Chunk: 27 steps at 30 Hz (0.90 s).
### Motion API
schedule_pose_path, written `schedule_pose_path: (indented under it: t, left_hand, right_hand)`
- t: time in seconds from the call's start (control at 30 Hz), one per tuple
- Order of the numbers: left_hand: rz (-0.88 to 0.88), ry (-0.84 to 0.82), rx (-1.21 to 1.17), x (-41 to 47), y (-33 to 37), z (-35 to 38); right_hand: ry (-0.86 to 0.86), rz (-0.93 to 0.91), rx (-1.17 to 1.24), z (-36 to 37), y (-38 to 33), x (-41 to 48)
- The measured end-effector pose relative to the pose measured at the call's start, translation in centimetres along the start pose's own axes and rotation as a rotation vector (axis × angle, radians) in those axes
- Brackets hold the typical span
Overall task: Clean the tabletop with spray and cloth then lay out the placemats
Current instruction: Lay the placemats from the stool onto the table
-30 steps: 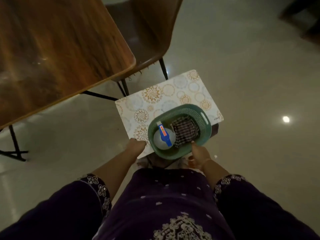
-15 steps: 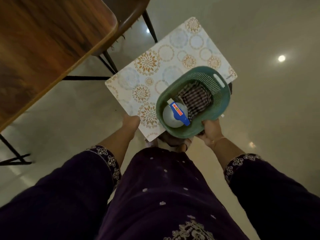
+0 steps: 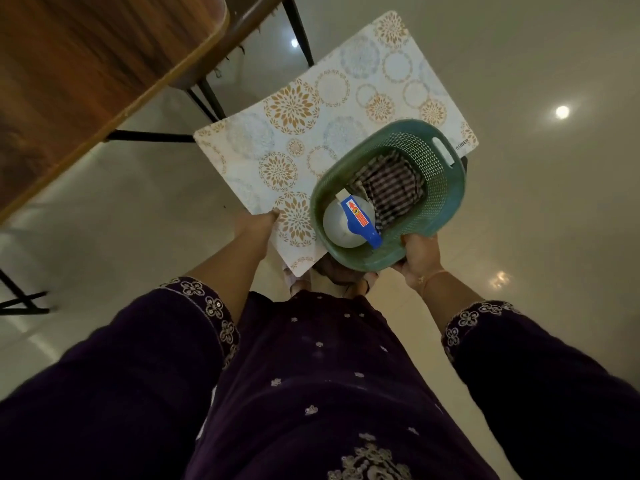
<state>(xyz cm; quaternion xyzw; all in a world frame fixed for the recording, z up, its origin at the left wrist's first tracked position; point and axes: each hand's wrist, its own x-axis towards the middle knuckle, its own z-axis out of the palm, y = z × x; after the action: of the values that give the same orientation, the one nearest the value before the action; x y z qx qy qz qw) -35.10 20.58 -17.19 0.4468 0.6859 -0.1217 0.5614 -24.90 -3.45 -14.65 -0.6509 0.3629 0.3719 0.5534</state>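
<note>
Placemat, pale rectangular vinyl printed with gold and blue flower circles [image 3: 311,133], is in the air, carried flat as a tray just right of the table corner and not on it yet.

Nearest: left hand [image 3: 254,226] pinches the placemat's near-left edge, thumb tip on top, other fingers hidden under. Right hand [image 3: 420,258] grips the near rim of the green perforated plastic basket [image 3: 450,202]. Its thumb is over the rim and its other fingers are underneath, so I cannot tell their spread.

The basket sits on the placemat's near-right part. Inside, a white spray bottle with blue trigger head [image 3: 348,225] stands at the near end, and a dark checked cloth [image 3: 391,185] lies folded beside it, touching.

Farther, upper left: brown wood-grain table with rounded edge [image 3: 86,81]. Beyond it is a brown chair seat on black legs [image 3: 242,26].

The step looks like bringing supplies to the table. To do it well:
- Hold the placemat level so the basket can't slide.
- Land the load on the chair or a table corner.
- Take the spray bottle and cloth out first, and park the mats off the wood until it is wiped.

Count: hands two, basket one, bottle one, cloth one, table one, chair one. One placemat face shows; whether more are stacked beneath, cannot tell.
</note>
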Motion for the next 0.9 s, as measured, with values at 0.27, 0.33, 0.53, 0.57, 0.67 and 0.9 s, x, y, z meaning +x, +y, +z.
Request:
schedule_pose_path:
  t: [0.27,0.33,0.53,0.57,0.67,0.9]
  left_hand:
    - [0.563,0.100,0.363,-7.0,0.6,-1.0]
    - [0.665,0.149,0.443,-8.9,1.3,-2.0]
    - [0.788,0.173,0.460,-12.5,4.1,-6.1]
    - [0.789,0.168,0.417,-13.0,4.6,-6.7]
    - [0.816,0.183,0.317,-14.1,5.9,-7.7]
    - [0.816,0.259,0.181,-15.3,7.1,-10.4]
  right_hand:
    - [-0.135,-0.028,0.112,0.1,-1.6,-1.9]
    - [-0.170,-0.084,0.080,-0.2,-2.3,-1.8]
    - [-0.195,-0.097,0.009,-1.3,-3.3,-1.1]
    - [-0.182,-0.083,0.016,-1.4,-3.2,-1.0]
    - [-0.166,-0.045,0.037,-1.4,-2.7,-0.3]
    - [-0.170,0.067,0.053,0.5,-3.4,-0.1]
